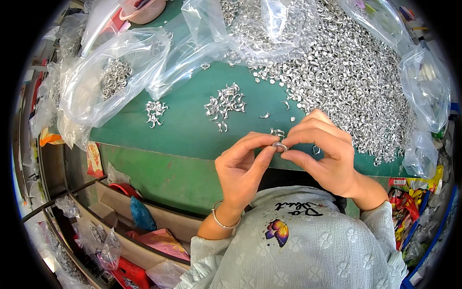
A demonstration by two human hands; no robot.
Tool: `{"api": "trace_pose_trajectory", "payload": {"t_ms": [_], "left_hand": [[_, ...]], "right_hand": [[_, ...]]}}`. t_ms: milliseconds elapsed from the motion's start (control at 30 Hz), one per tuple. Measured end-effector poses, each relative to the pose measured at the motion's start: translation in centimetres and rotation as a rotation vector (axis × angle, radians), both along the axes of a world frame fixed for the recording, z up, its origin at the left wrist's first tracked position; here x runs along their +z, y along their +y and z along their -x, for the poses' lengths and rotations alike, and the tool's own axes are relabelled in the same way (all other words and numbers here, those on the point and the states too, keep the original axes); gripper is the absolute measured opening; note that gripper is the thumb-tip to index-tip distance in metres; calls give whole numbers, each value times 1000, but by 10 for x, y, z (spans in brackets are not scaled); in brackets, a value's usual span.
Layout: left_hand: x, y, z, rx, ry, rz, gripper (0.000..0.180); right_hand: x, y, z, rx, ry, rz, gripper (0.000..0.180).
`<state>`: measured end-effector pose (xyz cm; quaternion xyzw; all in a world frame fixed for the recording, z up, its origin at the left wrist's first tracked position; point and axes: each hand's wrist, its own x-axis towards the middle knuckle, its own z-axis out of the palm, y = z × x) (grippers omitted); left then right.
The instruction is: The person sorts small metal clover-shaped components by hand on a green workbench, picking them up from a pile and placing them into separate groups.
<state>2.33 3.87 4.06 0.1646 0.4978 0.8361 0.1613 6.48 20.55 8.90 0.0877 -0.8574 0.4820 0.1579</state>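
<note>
pinching one end of a curved silver metal piece (279, 145) between thumb and forefinger, the left hand (244, 166) has its fingertips brought in close on it; the right hand (323, 147) grips the other end the same way, so the piece is held between the two, over the near edge of the green worktop (187, 123). the fingers partly cover it, and whether it forms a full ring i cannot tell. a bangle (224, 223) circles the left wrist. just beyond the fingertips lies a small cluster of metal pieces (276, 132), and one loose metal loop (315, 150) sits near the near edge, beside the right hand. farther in, a single curved piece (264, 115) lies alone; toward the left edge come a loose pile of curved pieces (226, 102) and then a smaller pile (155, 113). a large heap of silver pieces (356, 91) spreads over the right part, from the far edge almost to the near right corner. near the left edge a clear plastic bag (84, 94) holds silver rings (116, 78); toward the far left corner stands a pink basket (147, 13). below the near edge, at the left, a blue bag (142, 213) lies in an open drawer (108, 196).
</note>
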Motion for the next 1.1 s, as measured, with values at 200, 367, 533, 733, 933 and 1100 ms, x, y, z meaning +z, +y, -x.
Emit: {"api": "trace_pose_trajectory", "payload": {"t_ms": [200, 367, 533, 733, 933, 1100], "left_hand": [[0, -2, 0, -15, 31, 2, 21], [-1, -3, -1, -18, -13, -8, 20], [3, -4, -7, -17, -80, 73, 17], [-2, -3, -13, -39, -116, 96, 15], [-3, -2, -15, -58, -131, 131, 16], [-7, -3, -17, -45, -142, 182, 16]], "right_hand": [[1, 0, -2, 7, 28, -10, 21], [0, 0, -4, 3, 26, -16, 21], [-1, 1, -7, 14, 8, -13, 21], [-9, 3, -12, 14, -26, -5, 21], [-11, 4, -15, 1, -62, 4, 20], [-16, 7, -11, 44, -103, 22, 15]]}}
